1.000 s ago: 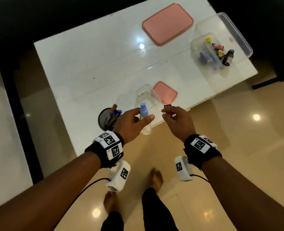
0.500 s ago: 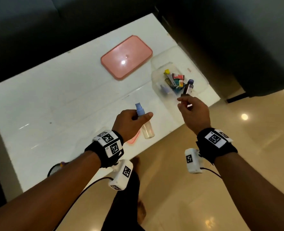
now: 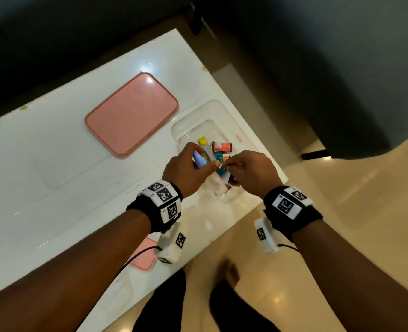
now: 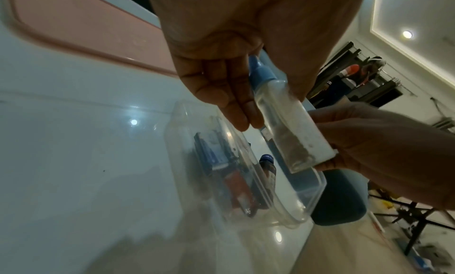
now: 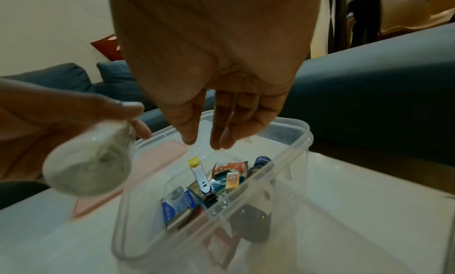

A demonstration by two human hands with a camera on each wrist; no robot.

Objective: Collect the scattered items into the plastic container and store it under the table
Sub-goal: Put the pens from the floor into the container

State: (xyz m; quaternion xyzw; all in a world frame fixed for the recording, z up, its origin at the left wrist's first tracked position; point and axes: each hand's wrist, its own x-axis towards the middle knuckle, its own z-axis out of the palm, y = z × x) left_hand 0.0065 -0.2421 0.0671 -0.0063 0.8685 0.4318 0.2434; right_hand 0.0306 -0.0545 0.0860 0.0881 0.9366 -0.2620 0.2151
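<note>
Plastic container (image 5: 299,131) is sitting right below us w/ its mouth open, and we're holding the spray bottle (image 4: 283,110) in our left hand (image 3: 186,168), cap up (right hand (image 3: 251,173) beside it, fingers slack, empty).

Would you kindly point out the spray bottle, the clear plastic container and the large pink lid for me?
spray bottle (image 4: 280,110), left wrist view, on its clear body below the blue cap.
clear plastic container (image 5: 290,155), right wrist view, on its near rim.
large pink lid (image 3: 131,113), head view, on the middle of its flat top.
</note>
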